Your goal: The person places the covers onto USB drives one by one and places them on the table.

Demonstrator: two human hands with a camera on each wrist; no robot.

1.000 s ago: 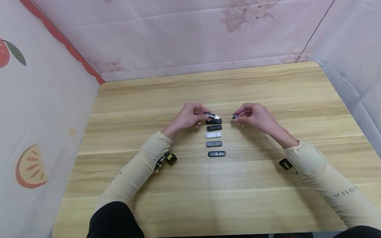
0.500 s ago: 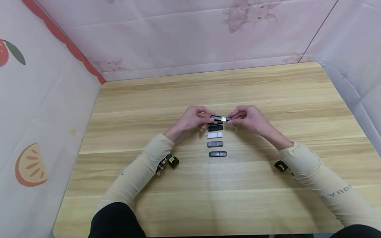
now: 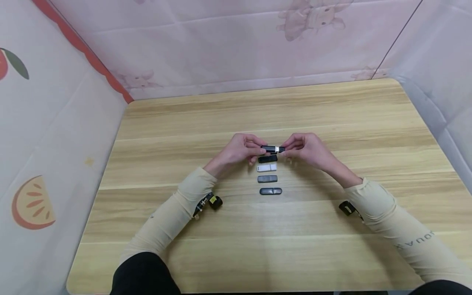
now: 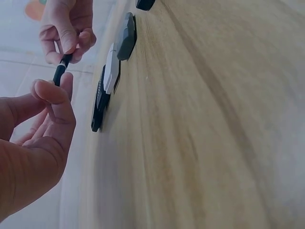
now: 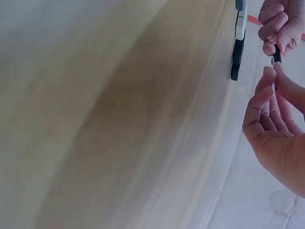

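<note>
My left hand point(image 3: 236, 151) pinches a black USB stick point(image 3: 268, 148) between thumb and fingers, above the far end of a row of sticks. Its silver connector point(image 3: 277, 149) points to the right. With thumb and fingertips my right hand point(image 3: 307, 150) pinches a small black cap point(image 3: 282, 150) at the connector's end. Part of the metal still shows between cap and body; how far the cap reaches over it I cannot tell. In the left wrist view the stick point(image 4: 59, 74) and cap line up between both hands. Fingers mostly cover the cap in the right wrist view.
Below the hands lie a black USB stick point(image 3: 267, 159), a white one point(image 3: 266, 168), a grey one point(image 3: 267, 179) and a dark rounded one point(image 3: 271, 191), all crosswise in one column. Another black stick is mostly hidden under the held one. Printed curtains surround the wooden table point(image 3: 206, 254).
The right hand has come left with the cap, and the left hand slightly right with the stick. The gap between cap and connector has closed.
</note>
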